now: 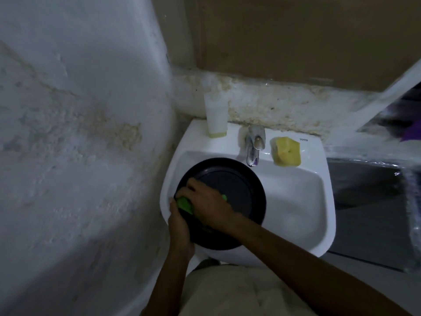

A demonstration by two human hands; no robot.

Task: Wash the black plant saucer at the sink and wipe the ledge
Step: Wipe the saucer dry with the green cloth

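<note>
A black plant saucer is sitting tilted over the left side of a white sink, its near-left rim overhanging the sink's left edge. The left hand is gripping that near-left rim, fingers wrapped around the edge, forearm rising straight up from the bottom of the view. The right hand is reaching across from the lower right, wrist bent, fingers curled over a green scrubber and pressing it onto the saucer's inner floor near the left rim.

To scrub well, the left hand is best bracing the saucer firmly while the right is working the scrubber in circles, turning the saucer to reach the raised inner ring and the wall. It looks wise to be holding the saucer over the basin, not past its edge, so drips are falling inside.

A chrome faucet is standing at the middle of the back edge; no stream is showing. A yellow sponge is lying at the back right corner, a white bottle at the back left. Behind them, a stained ledge is waiting to be wiped.
</note>
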